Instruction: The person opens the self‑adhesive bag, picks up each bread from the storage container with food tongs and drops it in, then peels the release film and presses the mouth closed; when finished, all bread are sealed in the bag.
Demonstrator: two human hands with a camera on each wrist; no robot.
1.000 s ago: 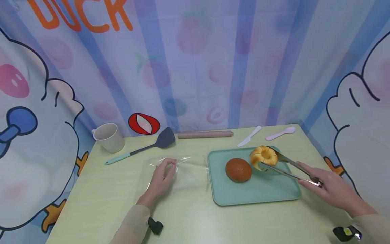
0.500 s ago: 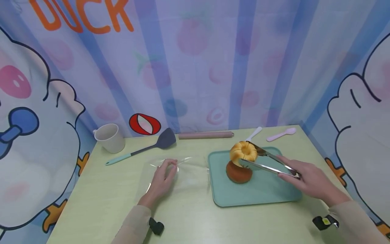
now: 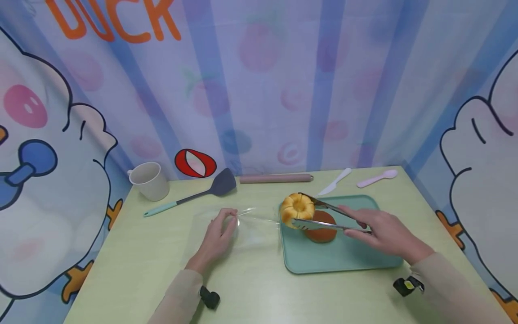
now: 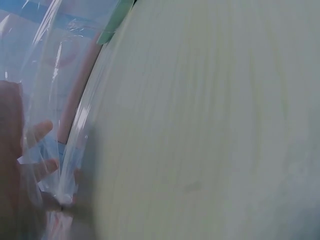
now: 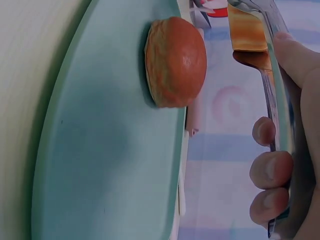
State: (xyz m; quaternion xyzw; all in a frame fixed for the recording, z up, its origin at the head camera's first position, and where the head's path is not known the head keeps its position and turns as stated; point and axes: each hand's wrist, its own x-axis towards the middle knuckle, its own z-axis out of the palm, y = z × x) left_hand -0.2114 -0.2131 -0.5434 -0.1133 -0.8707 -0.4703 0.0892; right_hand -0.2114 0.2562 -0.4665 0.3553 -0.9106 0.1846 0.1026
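Note:
My right hand [image 3: 386, 231] grips metal tongs [image 3: 332, 226], whose tips hold a golden, ridged pumpkin-shaped bread [image 3: 288, 212] above the tray's left edge. A round brown bun [image 3: 321, 236] lies on the green tray [image 3: 344, 258], partly covered by the tongs in the head view. The right wrist view shows the brown bun [image 5: 175, 62] whole, with only part of the held bread [image 5: 247, 32] visible. Left of the tray, my left hand [image 3: 216, 236] holds a clear plastic bag [image 3: 259, 238] by its edge; the fingers show against the film [image 4: 55, 65] in the left wrist view.
Along the back stand a mug [image 3: 149, 182], a spatula [image 3: 220, 183] with a mint handle, and a pink rolling pin [image 3: 276, 178]. A plastic knife [image 3: 333, 182] and a pink spoon [image 3: 376, 178] lie behind the tray. A printed curtain [image 3: 275, 90] encloses the table.
My right hand has carried the pumpkin-shaped bread leftward in the tongs, from the tray's right half past the brown bun towards the bag. My left hand has stayed at the bag.

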